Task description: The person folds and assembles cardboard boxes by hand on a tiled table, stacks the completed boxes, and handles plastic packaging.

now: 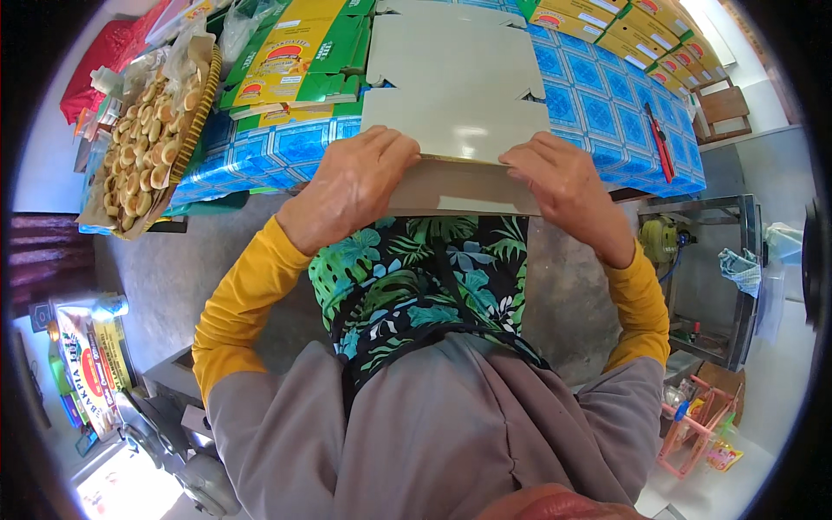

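While the left hand [368,169] and the right hand [559,178] are apart from each other, both are clamped on the same piece of cardboard [459,78], their fingers curled over its near crease. This pale, glossy blank lies mostly flat on the counter [598,108], directly in front of the person, and a shaded front panel [468,198] is bent along the crease at the counter's near edge. How far the thumbs reach beneath, I cannot tell.

It looks light and fairly stiff, likely to spring back a little where it bends, and its shiny face may slide easily under dry fingers. The notched corners and thin tabs are probably the weak spots, so they could crease or tear if pulled. The better hold seems to be near both ends of the crease, with even pressure from each side.

To the left lies a pile of yellow and green cartons [299,56], close beside the cardboard; a red cutter [663,152] rests well apart, at the counter's right.
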Demonstrator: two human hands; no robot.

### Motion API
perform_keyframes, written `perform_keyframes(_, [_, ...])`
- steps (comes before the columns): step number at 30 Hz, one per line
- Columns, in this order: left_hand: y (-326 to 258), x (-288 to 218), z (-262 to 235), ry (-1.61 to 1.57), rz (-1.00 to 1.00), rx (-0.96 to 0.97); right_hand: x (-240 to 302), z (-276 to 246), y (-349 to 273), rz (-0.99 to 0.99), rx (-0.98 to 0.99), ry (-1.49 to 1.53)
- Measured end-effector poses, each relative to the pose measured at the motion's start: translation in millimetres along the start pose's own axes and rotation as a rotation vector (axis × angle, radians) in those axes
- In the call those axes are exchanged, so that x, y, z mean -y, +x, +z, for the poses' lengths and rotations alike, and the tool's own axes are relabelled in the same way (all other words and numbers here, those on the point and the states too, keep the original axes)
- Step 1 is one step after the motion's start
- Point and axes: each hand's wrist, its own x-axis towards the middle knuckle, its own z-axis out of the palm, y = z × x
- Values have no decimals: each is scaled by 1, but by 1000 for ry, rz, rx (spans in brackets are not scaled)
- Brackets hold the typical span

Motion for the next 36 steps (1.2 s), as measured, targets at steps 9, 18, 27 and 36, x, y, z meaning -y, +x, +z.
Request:
perform_keyframes(9, [53, 61, -1, -524, -245, 348, -79, 26, 20, 538, 493, 827])
perform_keyframes(18, [63, 89, 16, -537, -517, 458, -86, 39, 28, 479, 452, 684])
perform_keyframes(27, [24, 73, 30, -193, -71, 117, -65, 46, 47, 387, 413, 173])
perform_keyframes(36, [40, 86, 32, -381, -125, 15, -76, 77, 73, 344, 260, 142])
